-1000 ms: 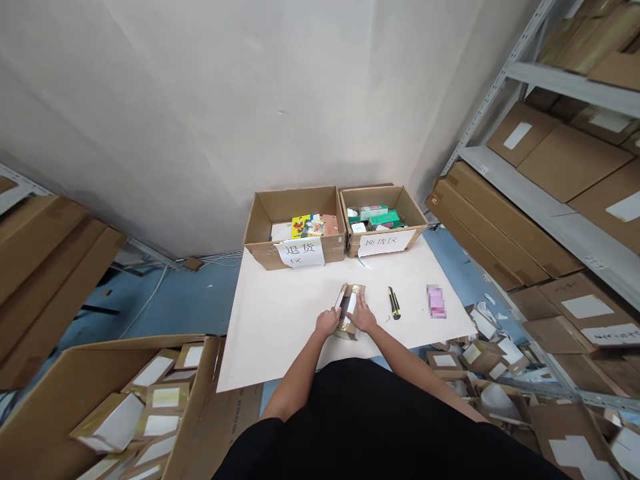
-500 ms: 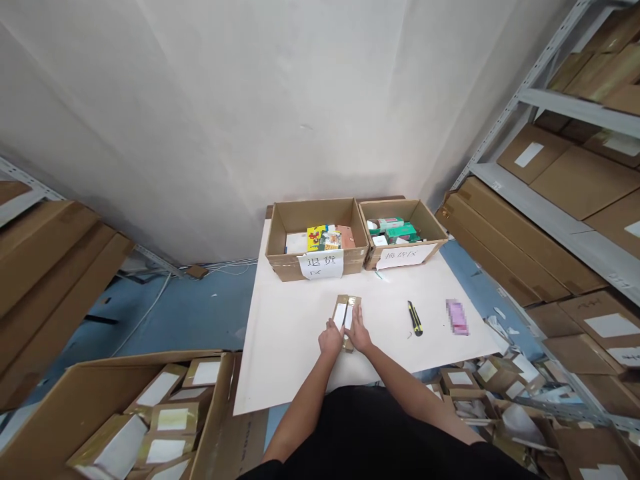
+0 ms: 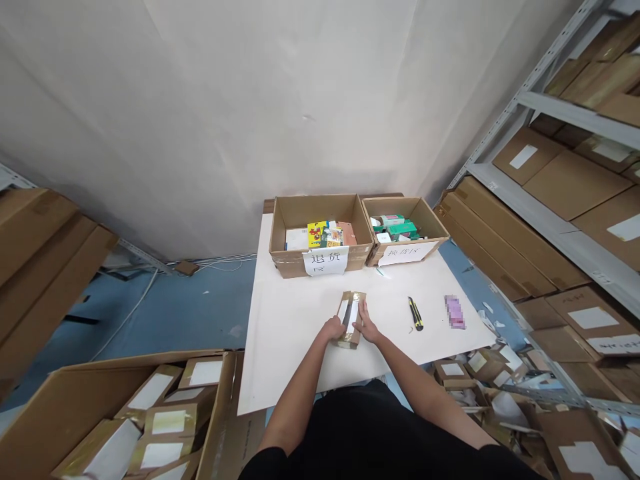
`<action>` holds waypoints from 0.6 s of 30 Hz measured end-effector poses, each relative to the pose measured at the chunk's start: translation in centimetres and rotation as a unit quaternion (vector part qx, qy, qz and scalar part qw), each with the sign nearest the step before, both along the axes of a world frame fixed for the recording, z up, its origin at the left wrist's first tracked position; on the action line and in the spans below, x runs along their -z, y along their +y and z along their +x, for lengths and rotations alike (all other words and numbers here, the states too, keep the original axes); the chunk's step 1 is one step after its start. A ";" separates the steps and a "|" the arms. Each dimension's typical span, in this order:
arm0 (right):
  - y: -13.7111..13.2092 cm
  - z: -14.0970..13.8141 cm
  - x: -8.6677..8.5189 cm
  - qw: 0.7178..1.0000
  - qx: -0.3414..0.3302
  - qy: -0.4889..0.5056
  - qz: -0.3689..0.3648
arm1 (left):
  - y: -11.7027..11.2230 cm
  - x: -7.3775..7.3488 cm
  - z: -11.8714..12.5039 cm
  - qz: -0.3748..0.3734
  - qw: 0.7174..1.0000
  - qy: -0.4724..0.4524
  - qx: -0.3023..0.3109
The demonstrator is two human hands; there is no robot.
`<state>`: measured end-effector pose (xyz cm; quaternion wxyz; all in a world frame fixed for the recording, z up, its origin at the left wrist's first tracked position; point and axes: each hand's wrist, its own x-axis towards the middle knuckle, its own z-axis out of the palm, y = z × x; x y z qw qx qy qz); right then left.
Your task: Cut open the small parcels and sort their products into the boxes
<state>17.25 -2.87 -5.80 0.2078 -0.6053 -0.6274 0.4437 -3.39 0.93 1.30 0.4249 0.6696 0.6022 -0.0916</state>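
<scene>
1. Head view, small carton: it lies on the white table (image 3: 295,320) in front of the person, its long side running roughly from six to twelve o'clock. The small carton (image 3: 354,312) is brown, with shiny tape and white label on its top flaps; a dark gap runs between them.
2. Head view, hands: the left hand (image 3: 333,329) grasps the carton's nine o'clock side, fingers bent over the flap edge. The right hand (image 3: 369,328) grasps the three o'clock side, fingers fairly straight along it, thumb at the flap. Both cover part of the near end.
3. Head view, around the carton: a black-and-yellow cutter (image 3: 415,314) lies at three o'clock, and a pixelated pink item (image 3: 455,312) farther out. Open boxes with paper signs block the table's far side: the left bin (image 3: 290,267) at eleven, the right bin (image 3: 375,257) at one. A large box (image 3: 45,407) of parcels stands at eight.
</scene>
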 end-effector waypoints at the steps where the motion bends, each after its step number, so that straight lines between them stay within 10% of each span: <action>1: 0.0 0.1 0.0 1.000 0.001 -0.002 0.002 | 0.1 0.0 -0.4 -0.002 1.000 -0.016 -0.005; 8: -0.9 0.9 -0.7 0.999 -0.029 -0.019 -0.008 | -1.3 0.4 -1.6 -0.004 0.993 -0.116 -0.013; 14: -1.0 -4.2 -1.6 0.981 0.071 -0.178 -0.036 | -2.1 0.6 -1.2 0.031 0.995 -0.090 -0.036; 18: -1.1 -4.7 -2.0 0.988 0.103 -0.111 -0.021 | -2.5 0.9 -0.8 0.036 0.996 -0.053 -0.062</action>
